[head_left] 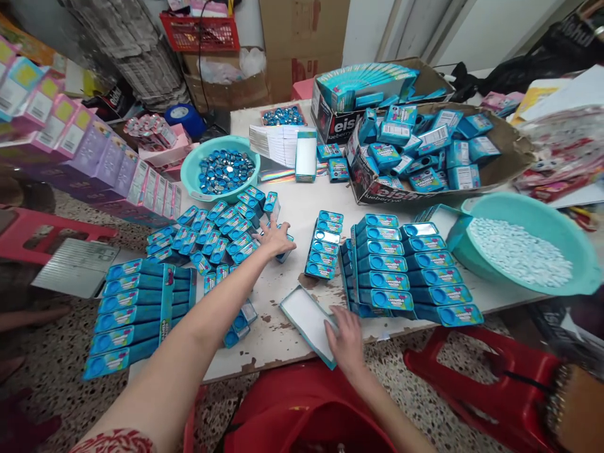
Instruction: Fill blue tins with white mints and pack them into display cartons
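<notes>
Blue printed card makes up the small boxes crowding the left of the bench; my left forearm hides some of them, and the lettering on most is too small to read. Under my left grip, one box end shows only in part, so I cannot tell whether my fingertips press it or merely rest there. That grip is wide, palm down, fingers splayed, the arm reaching up from the lower left. My right grip is narrowed on the right edge of the shallow card tray, white and smooth inside, lying slanted near the bench's front edge; my hand covers part of its rim. That forearm angles in from the lower right. Glossy turquoise plastic forms the round tub of small pale pieces at far right.
</notes>
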Tool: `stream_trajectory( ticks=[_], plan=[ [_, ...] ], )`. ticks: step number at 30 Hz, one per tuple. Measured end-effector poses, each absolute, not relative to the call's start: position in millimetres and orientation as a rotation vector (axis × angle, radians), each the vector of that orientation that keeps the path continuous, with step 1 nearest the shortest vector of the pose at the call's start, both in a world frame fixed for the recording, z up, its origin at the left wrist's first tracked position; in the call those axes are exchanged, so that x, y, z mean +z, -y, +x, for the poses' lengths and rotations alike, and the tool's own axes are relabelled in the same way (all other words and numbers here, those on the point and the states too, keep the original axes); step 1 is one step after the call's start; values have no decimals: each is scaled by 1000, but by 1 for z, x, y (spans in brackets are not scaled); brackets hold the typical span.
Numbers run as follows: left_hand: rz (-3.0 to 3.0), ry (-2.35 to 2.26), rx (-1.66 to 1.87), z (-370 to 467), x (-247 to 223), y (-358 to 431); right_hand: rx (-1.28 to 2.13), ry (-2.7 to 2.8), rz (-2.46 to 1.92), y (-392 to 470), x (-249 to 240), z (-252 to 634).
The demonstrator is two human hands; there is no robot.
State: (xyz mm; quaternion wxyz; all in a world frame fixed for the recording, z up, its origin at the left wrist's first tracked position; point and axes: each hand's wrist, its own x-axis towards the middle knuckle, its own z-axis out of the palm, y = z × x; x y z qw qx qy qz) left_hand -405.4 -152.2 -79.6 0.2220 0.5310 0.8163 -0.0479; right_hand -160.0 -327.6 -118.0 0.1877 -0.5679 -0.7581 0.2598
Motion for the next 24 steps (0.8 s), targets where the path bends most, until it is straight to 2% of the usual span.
stream_trajectory(
  ticks=[3,8,11,14,18,24],
  plan=[
    [1526,-2270,-177,-405,-81,155,720,2270,-1892,332,-129,-143],
    [1649,-2244,-218,-416,-57,165,950,2487,-2040,324,-122,-162],
    [1767,-2197,-34,-429,-27,192,935,2507,-2029,321,-120,-175],
    [1857,-1900,184,-432,-7,231,906,2482,-1986,319,-126,-184],
    [1735,-1452,168,-403,-27,267,865,2441,-1981,318,-136,-188],
    [1862,-1562,-126,-368,-66,256,799,2437,-1937,321,-145,-185]
  ],
)
